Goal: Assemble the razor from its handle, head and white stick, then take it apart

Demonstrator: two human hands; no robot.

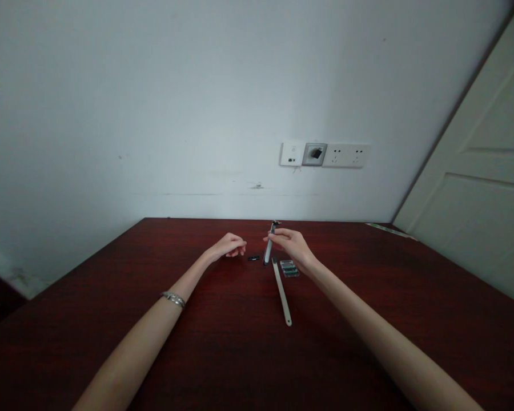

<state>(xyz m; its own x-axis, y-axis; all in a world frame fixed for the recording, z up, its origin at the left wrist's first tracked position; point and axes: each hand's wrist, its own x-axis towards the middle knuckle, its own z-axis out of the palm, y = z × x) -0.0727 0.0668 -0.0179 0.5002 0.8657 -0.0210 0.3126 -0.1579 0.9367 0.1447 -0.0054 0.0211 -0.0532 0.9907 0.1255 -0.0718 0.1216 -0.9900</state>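
Note:
My right hand (292,244) grips a slim silver stick-shaped tool (268,246) and holds it nearly upright over the dark red wooden table (240,342). My left hand (229,246) hovers low over the table with its fingers curled; whether anything is in them is unclear. A small black piece (253,258) lies on the table between the hands. A long pale flat strip (281,291) lies on the table below the tool, pointing toward me. A small clear pack with green items (289,268) sits beside my right wrist.
A white wall stands behind the table, with a row of sockets and a switch (325,154). A white door (475,171) is at the right. A thin paper strip (389,230) lies at the table's far right edge. A bracelet (173,298) is on my left wrist.

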